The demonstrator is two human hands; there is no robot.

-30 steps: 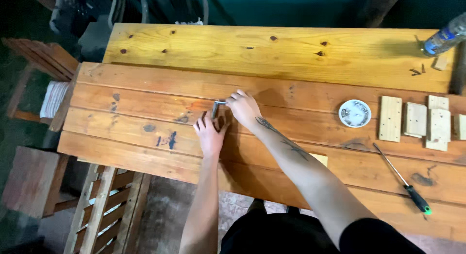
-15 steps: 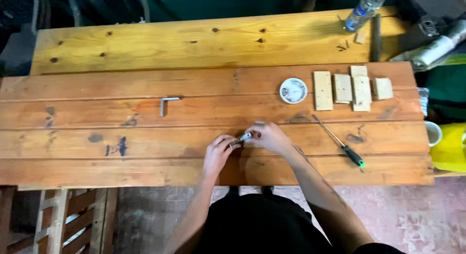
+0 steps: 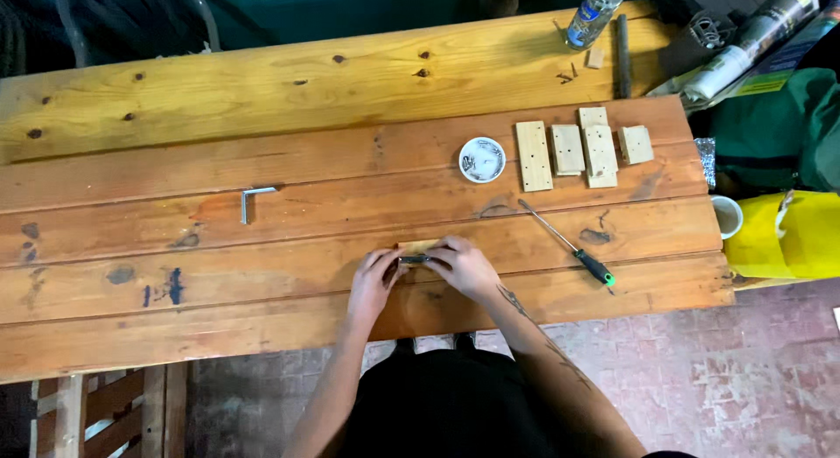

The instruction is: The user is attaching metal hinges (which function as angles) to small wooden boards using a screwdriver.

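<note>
Right at the near edge of the bench (image 3: 262, 353), a small metal piece (image 3: 413, 259) lies crosswise on a wood block (image 3: 418, 246), pinched between left hand (image 3: 374, 285) and right hand (image 3: 465, 268), equally near.

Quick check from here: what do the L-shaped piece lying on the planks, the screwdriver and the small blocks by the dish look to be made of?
L-shaped bracket: looks like bare metal, grey with a dull shine.
Screwdriver: thin shiny metal shaft; black and green handle, probably plastic or rubber.
Small blocks: pale unfinished wood, lighter than the orange, seemingly varnished table; dark dots suggest drilled holes.
</note>
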